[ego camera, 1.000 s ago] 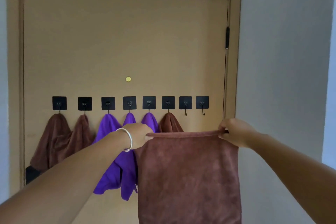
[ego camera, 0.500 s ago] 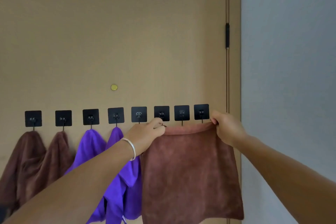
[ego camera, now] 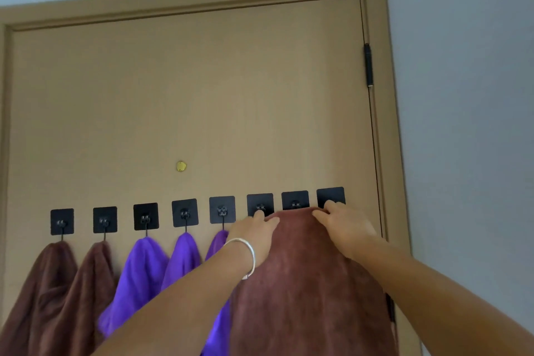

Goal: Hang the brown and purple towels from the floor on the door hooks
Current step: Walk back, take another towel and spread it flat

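A row of black square hooks [ego camera: 185, 212] runs across the tan door [ego camera: 202, 95]. Two brown towels [ego camera: 49, 292] hang from the two leftmost hooks, and purple towels [ego camera: 144, 269] from the hooks after them. Another brown towel [ego camera: 303, 292] is held up against the door, its top edge humped just under the seventh hook [ego camera: 295, 199]. My left hand [ego camera: 257, 230] grips that edge below the sixth hook. My right hand [ego camera: 344, 225] grips it under the eighth hook [ego camera: 331, 196]. Both thumbs are hidden behind the cloth.
A small brass peephole [ego camera: 181, 166] sits above the hooks. The door frame [ego camera: 387, 124] and a black hinge [ego camera: 367, 65] are on the right, with a grey wall [ego camera: 462, 124] beyond. A silver bangle [ego camera: 245, 254] is on my left wrist.
Both hands have lifted the brown towel from below the hooks up to them and drawn closer together, so its flat top edge now bunches at the seventh hook. The view tilted upward.
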Demonstrator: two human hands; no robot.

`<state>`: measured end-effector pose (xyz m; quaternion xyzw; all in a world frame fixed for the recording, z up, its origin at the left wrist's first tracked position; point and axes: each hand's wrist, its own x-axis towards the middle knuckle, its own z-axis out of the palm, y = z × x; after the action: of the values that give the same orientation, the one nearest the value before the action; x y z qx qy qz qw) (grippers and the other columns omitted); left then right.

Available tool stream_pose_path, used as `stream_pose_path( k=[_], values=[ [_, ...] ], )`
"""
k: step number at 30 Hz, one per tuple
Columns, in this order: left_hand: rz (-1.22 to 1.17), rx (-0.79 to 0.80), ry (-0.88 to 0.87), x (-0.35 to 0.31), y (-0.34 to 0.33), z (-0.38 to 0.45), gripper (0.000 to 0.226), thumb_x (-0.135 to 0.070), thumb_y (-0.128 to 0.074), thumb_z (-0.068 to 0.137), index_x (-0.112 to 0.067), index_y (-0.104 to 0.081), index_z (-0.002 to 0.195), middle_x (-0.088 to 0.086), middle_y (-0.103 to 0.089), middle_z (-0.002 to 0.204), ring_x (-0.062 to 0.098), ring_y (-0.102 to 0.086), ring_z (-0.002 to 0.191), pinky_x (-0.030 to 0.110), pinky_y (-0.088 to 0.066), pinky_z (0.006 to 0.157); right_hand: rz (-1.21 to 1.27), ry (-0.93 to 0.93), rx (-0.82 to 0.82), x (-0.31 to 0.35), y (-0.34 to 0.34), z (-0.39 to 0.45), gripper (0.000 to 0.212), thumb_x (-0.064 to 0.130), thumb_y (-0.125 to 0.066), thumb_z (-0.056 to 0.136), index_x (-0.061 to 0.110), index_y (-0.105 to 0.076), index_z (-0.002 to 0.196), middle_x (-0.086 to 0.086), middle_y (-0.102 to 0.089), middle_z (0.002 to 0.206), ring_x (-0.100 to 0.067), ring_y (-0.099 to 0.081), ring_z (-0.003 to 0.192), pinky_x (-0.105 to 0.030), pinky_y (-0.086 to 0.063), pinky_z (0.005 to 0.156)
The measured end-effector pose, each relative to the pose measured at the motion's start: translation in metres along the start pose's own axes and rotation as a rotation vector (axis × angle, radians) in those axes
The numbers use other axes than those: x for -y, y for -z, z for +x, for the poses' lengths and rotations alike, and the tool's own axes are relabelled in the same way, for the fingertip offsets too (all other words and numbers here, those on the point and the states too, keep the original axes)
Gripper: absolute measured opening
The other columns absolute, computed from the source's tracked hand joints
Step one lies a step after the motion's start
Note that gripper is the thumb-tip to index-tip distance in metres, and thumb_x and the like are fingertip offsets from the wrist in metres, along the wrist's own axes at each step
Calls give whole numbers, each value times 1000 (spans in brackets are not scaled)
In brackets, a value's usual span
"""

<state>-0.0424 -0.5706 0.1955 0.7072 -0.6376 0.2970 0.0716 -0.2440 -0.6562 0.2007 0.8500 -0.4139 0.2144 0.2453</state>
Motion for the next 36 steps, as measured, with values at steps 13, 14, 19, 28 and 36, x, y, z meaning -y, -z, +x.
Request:
stream_pose_path(
  k=[13, 14, 19, 28, 36],
  values=[
    [-507, 216, 203, -82, -41, 6, 38, -17, -44, 88, -15, -55, 125, 8, -61, 125, 28, -60, 113, 32, -46, 94, 93, 12, 73, 30, -95, -20, 55, 20, -49, 95, 19, -31, 147, -7, -47, 131, -26, -54, 107, -37, -50, 87],
    [-610, 235, 231, -82, -42, 4, 36, -17, -43, 89, -16, -56, 122, 8, -63, 122, 28, -60, 111, 30, -46, 93, 187, 6, 63, 28, -97, -23, 46, 31, -48, 96, 25, -42, 141, -3, -53, 124, -22, -56, 102, -37, -49, 88],
    [-729, 257, 223, -74, -47, -5, 31, -12, -44, 88, -16, -60, 114, 3, -64, 108, 24, -59, 100, 24, -44, 85, 212, 67, -111, 13, -113, -35, 22, 43, -42, 94, 37, -61, 87, 7, -62, 92, -11, -57, 80, -32, -47, 74],
    [210, 259, -133, -64, -27, -18, 42, -35, -44, 97, -13, -53, 132, 12, -48, 133, 32, -49, 119, 40, -39, 94, -111, -25, 177, 17, -80, -56, 36, 26, -50, 93, 24, -52, 129, -9, -47, 122, -29, -47, 111, -38, -42, 88],
    [61, -110, -293, -58, 37, 7, 23, -15, -42, 94, -18, -58, 110, 3, -56, 108, 25, -58, 93, 35, -36, 65, -201, -222, 79, -11, -12, -92, 40, 16, -47, 94, 22, -48, 133, -6, -49, 127, -26, -48, 110, -38, -44, 94]
  ],
)
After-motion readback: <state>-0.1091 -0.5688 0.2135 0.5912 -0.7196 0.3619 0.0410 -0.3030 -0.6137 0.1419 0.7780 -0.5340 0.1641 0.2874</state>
